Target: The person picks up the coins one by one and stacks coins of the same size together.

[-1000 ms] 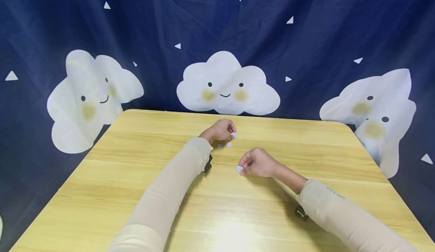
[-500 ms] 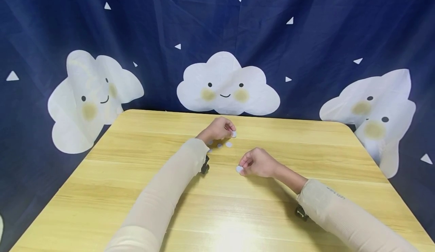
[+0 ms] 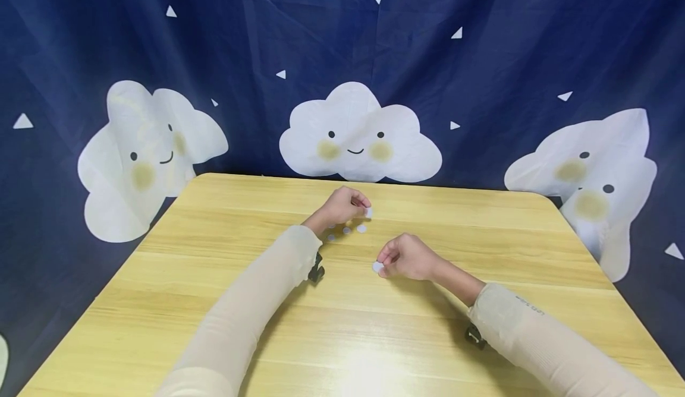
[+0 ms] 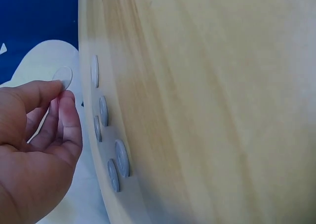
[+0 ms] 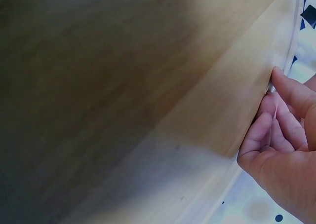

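Observation:
My left hand (image 3: 344,205) is over the far middle of the table, pinching a small white disc (image 3: 368,213) between thumb and fingers. In the left wrist view this disc (image 4: 64,77) is tilted up at the fingertips, off the tabletop. Several like discs lie flat just below that hand, among them one white disc (image 3: 361,229) and one greyer disc (image 3: 346,230). Nearer and to the right, my right hand (image 3: 411,257) rests low at the tabletop and pinches another white disc (image 3: 377,267). In the right wrist view, fingers hide most of it.
The pale wooden table (image 3: 342,314) has rounded far corners. Behind its far edge hangs a dark blue curtain (image 3: 241,40) printed with white clouds and triangles. A black wrist camera (image 3: 316,270) sits under the left sleeve, another (image 3: 474,336) under the right.
The left wrist and forearm have shifted a little left, uncovering more discs on the table. Its fingertips keep the disc in nearly the same place. The right hand stays where it was.

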The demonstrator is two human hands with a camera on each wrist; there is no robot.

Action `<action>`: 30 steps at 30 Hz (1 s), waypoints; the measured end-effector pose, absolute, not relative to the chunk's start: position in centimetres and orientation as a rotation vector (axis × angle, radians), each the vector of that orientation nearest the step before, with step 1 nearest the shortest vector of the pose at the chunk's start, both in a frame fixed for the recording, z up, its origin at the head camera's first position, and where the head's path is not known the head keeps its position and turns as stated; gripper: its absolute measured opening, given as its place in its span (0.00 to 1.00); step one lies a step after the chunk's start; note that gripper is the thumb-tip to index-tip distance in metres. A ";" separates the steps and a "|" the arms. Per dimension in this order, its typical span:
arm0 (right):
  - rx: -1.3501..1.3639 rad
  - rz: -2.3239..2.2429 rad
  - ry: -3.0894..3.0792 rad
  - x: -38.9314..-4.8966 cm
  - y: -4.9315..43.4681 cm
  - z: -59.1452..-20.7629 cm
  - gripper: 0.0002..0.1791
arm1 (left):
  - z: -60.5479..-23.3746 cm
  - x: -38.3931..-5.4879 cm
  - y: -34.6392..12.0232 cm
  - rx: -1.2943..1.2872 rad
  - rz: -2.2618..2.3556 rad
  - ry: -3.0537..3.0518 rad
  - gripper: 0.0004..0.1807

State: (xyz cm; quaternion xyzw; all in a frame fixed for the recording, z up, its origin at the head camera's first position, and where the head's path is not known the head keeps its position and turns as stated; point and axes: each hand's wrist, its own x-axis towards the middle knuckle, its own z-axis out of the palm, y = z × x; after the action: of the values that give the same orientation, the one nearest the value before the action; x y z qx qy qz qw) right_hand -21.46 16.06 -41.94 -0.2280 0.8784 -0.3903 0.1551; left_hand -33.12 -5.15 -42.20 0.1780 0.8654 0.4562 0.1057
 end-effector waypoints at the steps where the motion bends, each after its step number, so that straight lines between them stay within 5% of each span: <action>1: -0.647 -1.120 2.514 -21.5 16.1 -42.0 0.08 | -42.2 -33.0 -5.2 0.521 1.354 2.547 0.05; 30: -0.650 -1.096 2.524 -21.4 16.0 -41.8 0.09 | -40.6 -28.6 -6.3 0.621 1.290 2.504 0.06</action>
State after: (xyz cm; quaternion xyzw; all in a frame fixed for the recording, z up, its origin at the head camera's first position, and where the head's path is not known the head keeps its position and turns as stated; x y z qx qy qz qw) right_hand -21.43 16.02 -41.75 -0.2270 0.8817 -0.3830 0.1563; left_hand -28.65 -6.27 -40.63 0.2136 0.8609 0.4434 0.1285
